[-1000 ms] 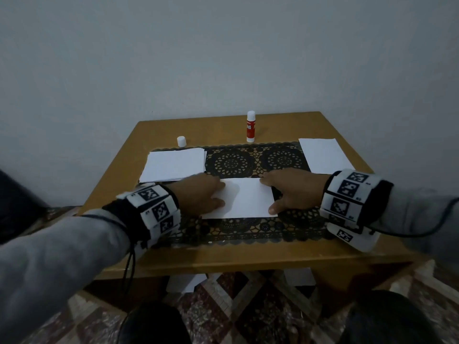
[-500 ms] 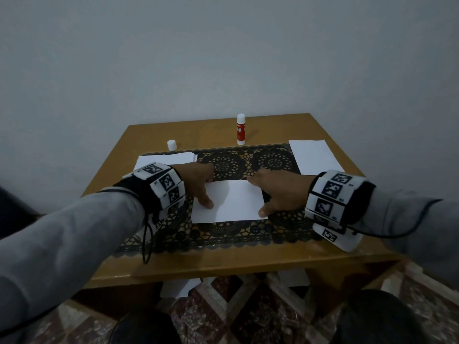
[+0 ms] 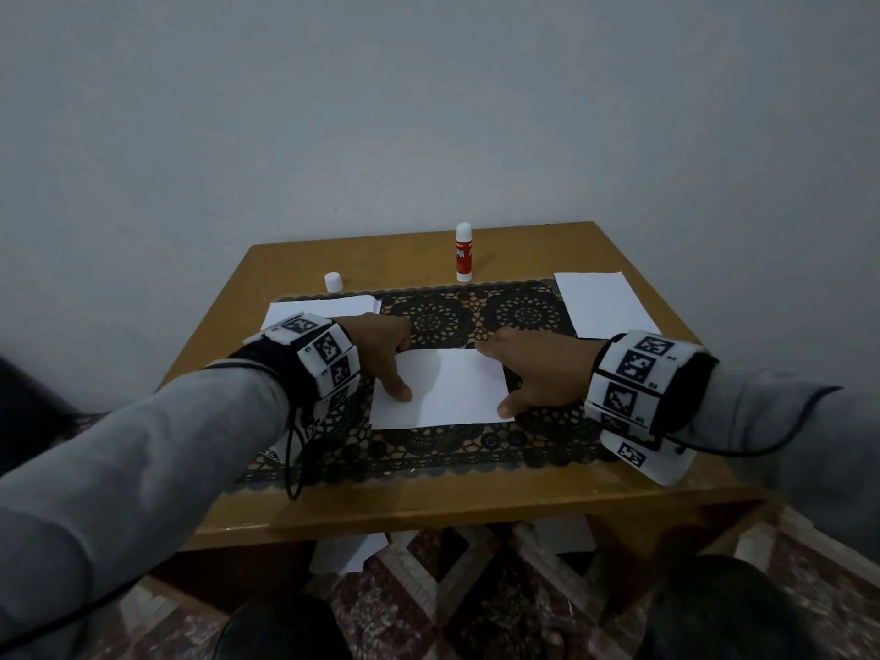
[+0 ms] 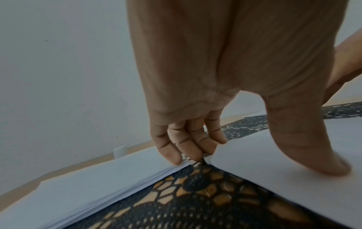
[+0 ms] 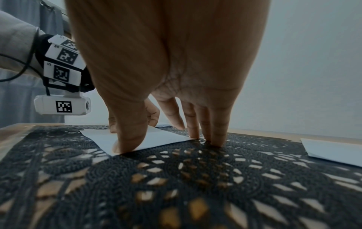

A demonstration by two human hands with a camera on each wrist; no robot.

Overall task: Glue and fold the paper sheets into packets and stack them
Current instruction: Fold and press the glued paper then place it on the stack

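A folded white paper [image 3: 443, 388] lies on the black lace mat [image 3: 452, 450] at the table's middle. My left hand [image 3: 400, 369] holds its left side: the thumb [image 4: 323, 162] presses on top and the curled fingers [image 4: 188, 147] sit at its far left corner, where the edge looks slightly raised. My right hand [image 3: 497, 378] rests on the right side, thumb [image 5: 125, 144] on the near corner and straight fingers [image 5: 215, 136] touching the mat at the far corner. The red glue stick [image 3: 463, 254] stands uncapped behind the mat. Its white cap [image 3: 333, 282] is at the back left.
A stack of white sheets [image 3: 324, 307] lies at the left, right beside my left fingers. A single white sheet [image 3: 600, 302] lies at the right. The wooden table [image 3: 381, 512] stands against a grey wall. More paper [image 3: 343, 552] lies on the floor below the table.
My left wrist has risen; the hand went from lying flat on the paper to thumb on top with fingers curled at the far corner. The right hand has stayed put.
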